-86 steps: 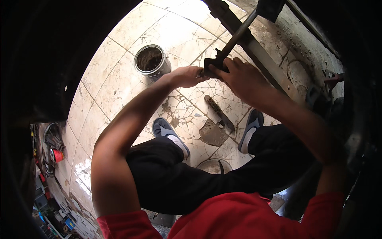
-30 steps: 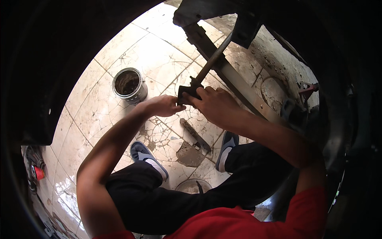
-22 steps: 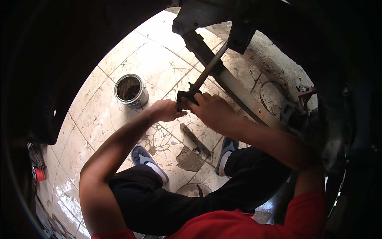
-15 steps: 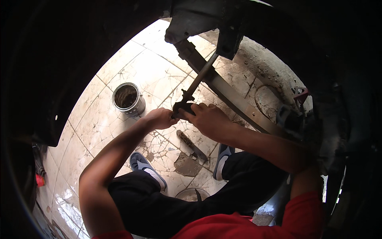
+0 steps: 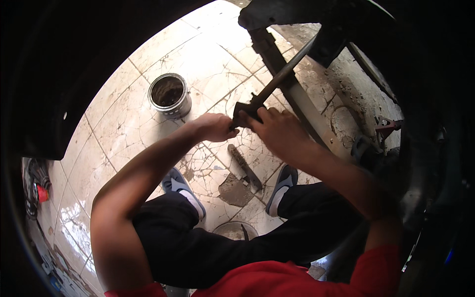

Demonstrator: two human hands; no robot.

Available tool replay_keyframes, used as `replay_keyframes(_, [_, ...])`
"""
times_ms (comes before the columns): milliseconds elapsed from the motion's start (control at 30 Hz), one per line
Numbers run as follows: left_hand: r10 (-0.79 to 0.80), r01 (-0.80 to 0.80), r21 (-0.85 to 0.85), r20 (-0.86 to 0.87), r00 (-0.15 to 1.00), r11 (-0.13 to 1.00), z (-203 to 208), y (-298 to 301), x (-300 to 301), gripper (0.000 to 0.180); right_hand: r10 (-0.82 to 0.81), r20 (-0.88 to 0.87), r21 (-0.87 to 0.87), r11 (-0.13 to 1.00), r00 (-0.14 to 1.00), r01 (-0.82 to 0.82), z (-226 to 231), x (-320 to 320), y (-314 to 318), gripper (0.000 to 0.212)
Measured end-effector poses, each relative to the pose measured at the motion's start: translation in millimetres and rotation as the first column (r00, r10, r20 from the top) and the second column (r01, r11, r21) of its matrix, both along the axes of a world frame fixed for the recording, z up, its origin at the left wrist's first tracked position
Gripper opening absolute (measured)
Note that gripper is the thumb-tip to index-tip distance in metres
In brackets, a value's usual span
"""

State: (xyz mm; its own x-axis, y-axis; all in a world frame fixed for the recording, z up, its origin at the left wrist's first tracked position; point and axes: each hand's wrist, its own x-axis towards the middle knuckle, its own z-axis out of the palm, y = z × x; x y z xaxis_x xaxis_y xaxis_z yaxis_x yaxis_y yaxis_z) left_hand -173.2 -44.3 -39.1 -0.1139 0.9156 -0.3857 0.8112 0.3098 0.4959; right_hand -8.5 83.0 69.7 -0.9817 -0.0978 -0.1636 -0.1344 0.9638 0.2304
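A metal rod (image 5: 286,71) slants down toward me from a dark bracket, and a black fitting (image 5: 242,112) sits at its near end. My right hand (image 5: 281,129) is wrapped round the fitting from the right, thumb and fingers pressed on it. From the left my left hand (image 5: 215,126) is closed, its fingertips pinching the fitting's lower left edge. Exactly what those fingertips grip is partly hidden by the hand. Below my hands, a brush (image 5: 245,167) with dirty bristles lies on the cracked tile floor (image 5: 123,116).
An open metal can (image 5: 185,106), dark inside, stands left of my hands. A flat grey-brown slab (image 5: 234,191) lies between my slippered feet, with a round dish (image 5: 222,229) nearer me. A broad metal bar (image 5: 303,101) runs behind the rod. Red stand (image 5: 387,127) at right.
The view has shifted, so the rod and bracket sit farther right, the can higher. Both hands stay at the fitting, which appears slightly turned.
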Motion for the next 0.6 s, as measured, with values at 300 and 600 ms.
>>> replay_keyframes(300, [-0.120,0.142,0.037,-0.358,0.926,0.989,7.2,8.3,-27.0,0.038,-0.052,0.053,-0.070,0.996,0.997,0.056,1.8,2.0,-6.8,0.056])
replay_keyframes(600, [-0.056,0.072,0.032,-0.346,0.937,0.997,0.5,9.5,-18.7,0.038,-0.083,0.073,-0.061,0.994,0.994,0.087,-0.4,13.9,2.6,0.064])
